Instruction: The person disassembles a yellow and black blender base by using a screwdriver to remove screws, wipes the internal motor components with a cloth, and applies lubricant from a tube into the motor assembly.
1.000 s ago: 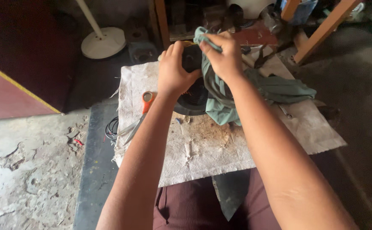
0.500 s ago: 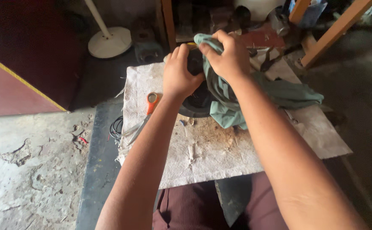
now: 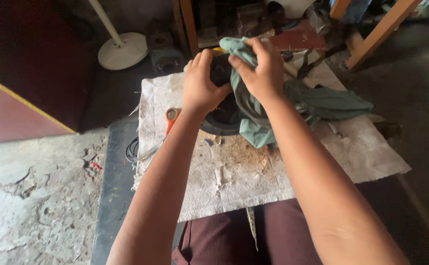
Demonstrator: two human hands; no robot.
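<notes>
Wiping job looks like it's mid-way, going by what shows. The left hand (image 3: 202, 86) wraps its fingers over the top of a round black part (image 3: 223, 115) that sits on the bench (image 3: 234, 172), near its far end, holding it steady. The right hand (image 3: 258, 71) has its fingers bunched tight around a green rag (image 3: 317, 100), pressing a wad of it against the upper side of the part, while the rest of the rag trails off to the right across the bench cover. My guess is the top is getting cleaned and the lower rim hasn't been reached yet, since it sits bare and dark below the hands.

There's a patch of brownish dust on the cover just in front of the part, so some mess is left to clear. An orange-handled tool (image 3: 171, 118) lies just left of the part, untouched.

Hard to say what the black part really is: both hands and the rag cover most of it. The clutter behind the bench is too dark to sort out.
</notes>
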